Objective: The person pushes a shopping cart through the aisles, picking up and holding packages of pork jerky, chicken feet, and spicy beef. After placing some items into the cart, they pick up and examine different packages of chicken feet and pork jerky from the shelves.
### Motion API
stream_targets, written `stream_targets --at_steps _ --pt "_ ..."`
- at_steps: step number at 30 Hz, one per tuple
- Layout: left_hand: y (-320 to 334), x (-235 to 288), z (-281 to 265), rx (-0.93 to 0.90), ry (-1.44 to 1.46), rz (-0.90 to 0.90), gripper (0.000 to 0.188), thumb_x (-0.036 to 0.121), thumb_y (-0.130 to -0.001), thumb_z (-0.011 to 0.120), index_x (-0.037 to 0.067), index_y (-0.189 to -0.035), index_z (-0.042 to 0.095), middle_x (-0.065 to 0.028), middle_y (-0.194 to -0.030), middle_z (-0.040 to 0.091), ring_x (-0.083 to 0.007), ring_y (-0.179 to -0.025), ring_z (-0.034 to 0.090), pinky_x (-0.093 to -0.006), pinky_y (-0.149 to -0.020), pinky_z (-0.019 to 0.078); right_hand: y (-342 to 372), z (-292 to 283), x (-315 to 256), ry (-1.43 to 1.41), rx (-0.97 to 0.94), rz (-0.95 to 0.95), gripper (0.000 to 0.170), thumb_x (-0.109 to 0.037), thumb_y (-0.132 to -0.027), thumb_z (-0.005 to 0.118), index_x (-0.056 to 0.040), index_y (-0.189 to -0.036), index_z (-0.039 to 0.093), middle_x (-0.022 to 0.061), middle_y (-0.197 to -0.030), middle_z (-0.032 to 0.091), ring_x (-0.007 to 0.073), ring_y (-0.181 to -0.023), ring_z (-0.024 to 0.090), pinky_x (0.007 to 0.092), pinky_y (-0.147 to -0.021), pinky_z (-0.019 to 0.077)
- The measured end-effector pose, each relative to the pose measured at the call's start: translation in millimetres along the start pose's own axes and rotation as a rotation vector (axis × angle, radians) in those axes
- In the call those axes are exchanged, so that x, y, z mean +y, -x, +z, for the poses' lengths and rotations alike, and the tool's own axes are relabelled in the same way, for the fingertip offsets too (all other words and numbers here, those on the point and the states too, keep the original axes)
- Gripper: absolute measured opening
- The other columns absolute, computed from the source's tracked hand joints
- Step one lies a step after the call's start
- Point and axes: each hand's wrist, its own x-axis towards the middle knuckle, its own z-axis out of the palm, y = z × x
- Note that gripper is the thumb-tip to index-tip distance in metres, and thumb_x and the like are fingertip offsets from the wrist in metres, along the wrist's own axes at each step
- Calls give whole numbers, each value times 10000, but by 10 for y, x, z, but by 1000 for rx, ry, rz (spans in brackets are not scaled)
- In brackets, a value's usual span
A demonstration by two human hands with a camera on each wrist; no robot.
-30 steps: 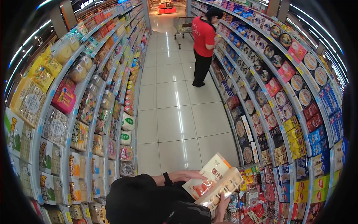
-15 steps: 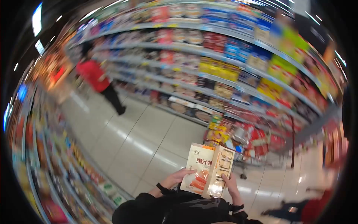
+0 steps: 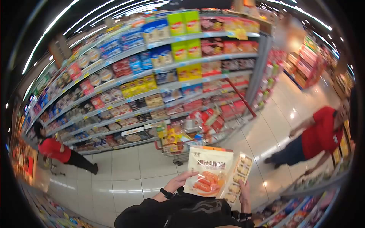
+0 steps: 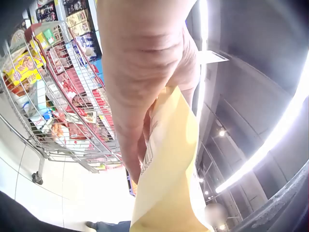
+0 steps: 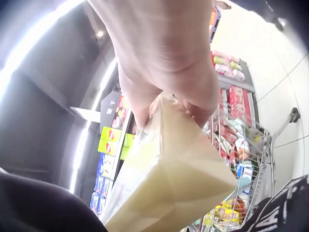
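My left hand [image 3: 180, 181] grips a flat cream bag [image 3: 209, 171] by its left edge, its front printed with red sausages. In the left wrist view, fingers and thumb lie on both sides of the bag's pale yellow edge [image 4: 169, 164]. My right hand [image 3: 245, 190] holds a narrow cream pack [image 3: 238, 176] whose clear windows show a row of round food pieces. It leans to the right, against the bag's right edge in the head view. From the right wrist, the pack's folded end [image 5: 169, 179] shows below the hand.
Just beyond my hands stands a loaded wire shopping cart [image 3: 178, 149], holding many packets. A long stocked shelf [image 3: 152, 72] runs behind it. One person in a red shirt [image 3: 55, 150] is at far left; another person in red [image 3: 323, 127] is at right. Shelves also line the near edge.
The view has swung right, bringing the cart in front and a second person in red into sight. The sausage bag has come round face up, with the windowed pack at its right. Both stay held.
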Motion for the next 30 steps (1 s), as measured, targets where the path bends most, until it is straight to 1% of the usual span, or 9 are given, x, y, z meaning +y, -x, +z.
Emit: stream_targets --at_steps 1,3,5,7,16,21,24,26,30 --pt "-66 -87 -12 -24 -16 -62 469 153 -918 646 -8 -1319 465 -131 -1254 585 -194 -1045 636 -317 -910 535 119 -77 -81 -29 29 18 384 -116 -941 586 -3 -1284 456 116 -1119 624 204 -935 654 342 -752 583" --pt "-237 -230 -104 43 12 -57 457 151 -920 637 -11 -1312 469 -132 -1271 577 -204 -1042 637 -329 -915 531 143 -182 -116 -58 34 22 385 -123 -948 579 -4 -1289 449 116 -1131 621 205 -926 655 344 -745 587" --pt "-265 -258 71 22 -5 -222 441 142 -924 619 -16 -1310 474 -136 -1282 572 -223 -1082 621 -350 -933 520 203 -227 -171 -127 44 -4 391 -142 -954 582 0 -1291 446 114 -1162 609 194 -954 646 335 -778 578" --pt "-322 -289 185 39 86 -109 434 131 -931 600 -14 -1320 472 -145 -1286 570 -235 -1126 598 -368 -950 508 186 -201 -235 -178 45 -48 421 -149 -950 598 1 -1304 426 114 -1200 590 187 -1008 630 330 -821 569" --pt "-366 55 561 58 46 -79 441 128 -933 587 6 -1339 467 -130 -1296 570 -240 -1148 585 -374 -971 492 357 -180 -380 -275 41 -57 435 -133 -953 589 -13 -1323 394 125 -1217 576 188 -1042 622 336 -837 569" --pt "-657 357 614 78 132 -74 426 129 -943 571 17 -1340 463 -124 -1294 569 -240 -1145 586 -376 -978 488 108 -18 -571 -218 34 -90 427 -119 -951 583 -13 -1320 397 118 -1209 577 180 -1035 621 330 -821 570" --pt "-816 665 689 41 98 -12 435 129 -944 574 28 -1348 448 -113 -1281 572 -237 -1131 592 -378 -978 488 -163 103 -560 -135 115 -104 427 -127 -947 592 -14 -1314 405 112 -1196 586 174 -1028 622 326 -827 563" --pt "-926 865 765 55 110 -26 438 138 -940 587 28 -1342 455 -110 -1272 576 -231 -1125 593 -375 -977 486 -239 165 -717 -119 156 -36 425 -133 -946 597 -16 -1310 412 108 -1190 592 171 -1024 622 322 -829 559" --pt "-1254 1077 600 70 113 -32 425 159 -933 606 18 -1316 486 -115 -1274 579 -223 -1125 591 -364 -969 482 -443 323 -896 -45 234 -112 420 -151 -934 621 -20 -1291 443 99 -1177 604 162 -1019 623 311 -840 545"
